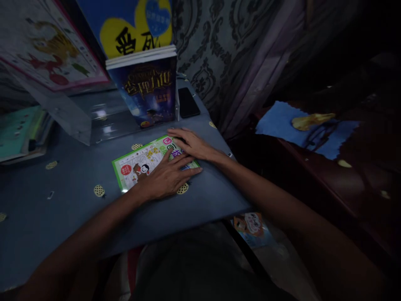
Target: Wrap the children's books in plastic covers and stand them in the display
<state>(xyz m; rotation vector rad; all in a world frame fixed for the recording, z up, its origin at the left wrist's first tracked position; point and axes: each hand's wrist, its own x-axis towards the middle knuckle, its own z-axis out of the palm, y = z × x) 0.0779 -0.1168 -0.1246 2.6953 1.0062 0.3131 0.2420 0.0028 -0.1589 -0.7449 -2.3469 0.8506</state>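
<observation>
A green-bordered picture book (134, 165) lies flat on the grey-blue tabletop, its cover printed with cartoon figures and a red round badge. My left hand (167, 175) rests palm down across the cover, fingers spread toward the right edge. At the book's upper right corner lies my right hand (191, 144), fingers stretched out to the left over the edge. Both hands partly hide the cover title. Just behind the book stands a dark blue book (150, 94) with gold lettering, upright in a clear stand.
A black phone (189, 103) lies behind the right hand. Clear plastic stands (70, 121) hold large books, and a stack of books (21, 131) sits at the left. A patterned curtain (213, 46) hangs behind. To the right is a blue cloth (282, 125) with a yellowish object.
</observation>
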